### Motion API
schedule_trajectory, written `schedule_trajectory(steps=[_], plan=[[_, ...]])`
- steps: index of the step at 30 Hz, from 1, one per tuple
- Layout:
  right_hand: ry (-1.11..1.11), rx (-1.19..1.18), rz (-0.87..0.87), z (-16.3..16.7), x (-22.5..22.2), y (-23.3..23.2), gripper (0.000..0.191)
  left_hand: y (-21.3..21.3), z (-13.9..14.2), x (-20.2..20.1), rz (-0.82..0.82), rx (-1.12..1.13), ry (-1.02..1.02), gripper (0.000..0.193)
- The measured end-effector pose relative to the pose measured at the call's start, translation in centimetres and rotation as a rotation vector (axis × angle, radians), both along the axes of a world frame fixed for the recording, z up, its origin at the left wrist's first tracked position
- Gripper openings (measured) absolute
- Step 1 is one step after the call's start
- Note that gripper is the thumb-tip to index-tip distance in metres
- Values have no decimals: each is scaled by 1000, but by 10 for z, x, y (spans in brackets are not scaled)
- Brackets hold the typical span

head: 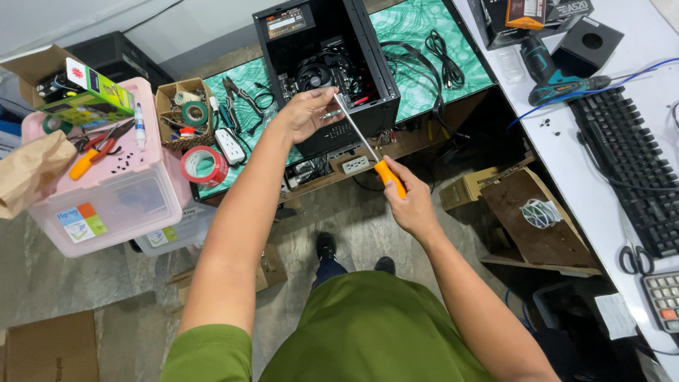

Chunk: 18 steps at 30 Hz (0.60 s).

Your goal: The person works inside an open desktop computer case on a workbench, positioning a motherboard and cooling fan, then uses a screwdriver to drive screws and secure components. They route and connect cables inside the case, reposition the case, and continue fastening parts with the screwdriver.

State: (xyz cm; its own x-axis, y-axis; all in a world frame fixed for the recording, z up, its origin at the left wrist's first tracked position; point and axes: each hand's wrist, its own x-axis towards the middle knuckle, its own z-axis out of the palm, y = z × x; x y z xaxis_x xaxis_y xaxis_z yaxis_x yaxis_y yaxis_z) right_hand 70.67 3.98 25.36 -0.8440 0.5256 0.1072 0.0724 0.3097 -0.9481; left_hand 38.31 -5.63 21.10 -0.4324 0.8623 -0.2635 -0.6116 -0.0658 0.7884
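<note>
Fingers (pixel 400 185) of right hand (pixel 412 206) closed around orange screwdriver (pixel 370 151); left hand (pixel 305 113) loosely curled near its tip, contact unclear.

Colours noted at the grip.
Screwdriver (pixel 368 145): orange handle in right hand (pixel 410 205), silver shaft; black computer case (pixel 325 64) beyond on green marbled tabletop (pixel 417 42); pink bin (pixel 113 191) leftward.

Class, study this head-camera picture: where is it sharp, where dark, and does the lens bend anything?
Head view: even indoor light, hands sharp; the right hand holds a screwdriver, the left hand rests at the computer case, whose inside is dark; the white desk edge slants steeply from wide-angle distortion.
</note>
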Motion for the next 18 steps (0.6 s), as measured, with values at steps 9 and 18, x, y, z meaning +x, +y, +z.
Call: schedule_trajectory(steps=[9,18], plan=[[32,-81,-62,-21,-48,-14,48,7,3,-36,-47,-28,3,30],[72,-132,-172,-29,-114,-25,48,10,-33,-146,-118,-520,878,34]])
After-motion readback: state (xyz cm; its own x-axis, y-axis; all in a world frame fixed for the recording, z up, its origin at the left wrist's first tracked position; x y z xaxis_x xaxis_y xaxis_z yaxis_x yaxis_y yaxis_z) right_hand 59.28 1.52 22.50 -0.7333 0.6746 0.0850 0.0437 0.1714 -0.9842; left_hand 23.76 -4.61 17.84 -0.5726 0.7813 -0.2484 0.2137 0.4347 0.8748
